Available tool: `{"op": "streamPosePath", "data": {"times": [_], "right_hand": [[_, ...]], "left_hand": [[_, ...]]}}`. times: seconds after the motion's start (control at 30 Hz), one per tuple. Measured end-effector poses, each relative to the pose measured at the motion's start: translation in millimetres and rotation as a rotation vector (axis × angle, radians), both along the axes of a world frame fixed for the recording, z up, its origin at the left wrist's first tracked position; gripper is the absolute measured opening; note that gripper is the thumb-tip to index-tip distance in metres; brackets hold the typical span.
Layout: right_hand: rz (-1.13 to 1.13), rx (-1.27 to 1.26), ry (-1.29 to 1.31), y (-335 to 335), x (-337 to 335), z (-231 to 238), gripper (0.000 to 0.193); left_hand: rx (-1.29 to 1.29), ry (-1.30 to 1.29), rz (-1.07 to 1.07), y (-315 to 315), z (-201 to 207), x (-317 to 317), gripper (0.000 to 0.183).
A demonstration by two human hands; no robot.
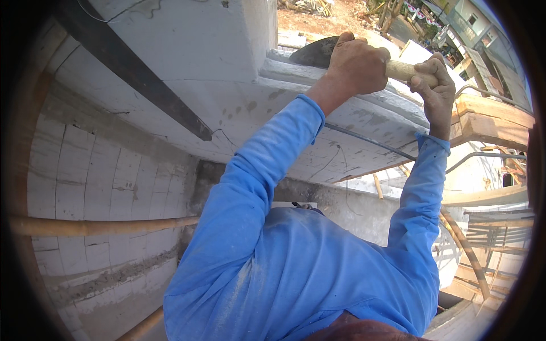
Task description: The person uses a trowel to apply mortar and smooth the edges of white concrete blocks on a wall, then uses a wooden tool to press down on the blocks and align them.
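Observation:
My left hand [359, 65] is closed in a fist around the tool where its handle meets the blade. The tool looks like a trowel, with a dark metal blade [314, 53] pointing left and a thick pale handle [400, 70]. Around the handle's far right end curl the fingers and thumb of my right hand [437, 88]. Both hands hold the trowel over a white plastered ledge [387, 98], its blade close to the ledge's left corner. Whether the blade touches the plaster, I cannot tell. Part of the handle is hidden inside my hands.
A long dark bar [139, 74] slants across the pale wall at upper left. Below it a bamboo pole [102, 226] runs sideways before a block wall [96, 170]. A thin metal rod [372, 140] passes under the ledge. Wooden beams [489, 128] stand at right.

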State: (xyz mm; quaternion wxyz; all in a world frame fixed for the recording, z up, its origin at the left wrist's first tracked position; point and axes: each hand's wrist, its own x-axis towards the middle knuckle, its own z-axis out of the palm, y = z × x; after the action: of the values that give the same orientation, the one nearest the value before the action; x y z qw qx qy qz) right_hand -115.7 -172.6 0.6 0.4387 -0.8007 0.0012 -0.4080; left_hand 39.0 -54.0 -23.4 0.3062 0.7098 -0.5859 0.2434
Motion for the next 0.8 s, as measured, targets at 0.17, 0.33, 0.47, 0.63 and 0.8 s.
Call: {"op": "streamPosePath", "data": {"times": [0.17, 0.33, 0.47, 0.63, 0.8], "right_hand": [[0.082, 0.08, 0.059, 3, 6, -13, 0.027], [0.055, 0.188, 0.052, -4, 15, 8, 0.018], [0.134, 0.14, -0.166, -13, -27, 55, 0.018], [-0.126, -0.102, -0.129, 9, -88, 53, 0.031], [-0.124, 0.051, -0.263, -11, -208, 22, 0.038]], "left_hand": [[0.166, 0.121, 0.001, 10, -4, 6, 0.015], [0.219, 0.169, 0.047, 7, 22, 0, 0.017], [-0.101, 0.107, -0.062, 5, 53, -43, 0.014], [-0.195, 0.135, -0.34, 34, 25, -85, 0.018], [-0.353, 0.221, -0.656, 55, 13, -70, 0.016]]}}
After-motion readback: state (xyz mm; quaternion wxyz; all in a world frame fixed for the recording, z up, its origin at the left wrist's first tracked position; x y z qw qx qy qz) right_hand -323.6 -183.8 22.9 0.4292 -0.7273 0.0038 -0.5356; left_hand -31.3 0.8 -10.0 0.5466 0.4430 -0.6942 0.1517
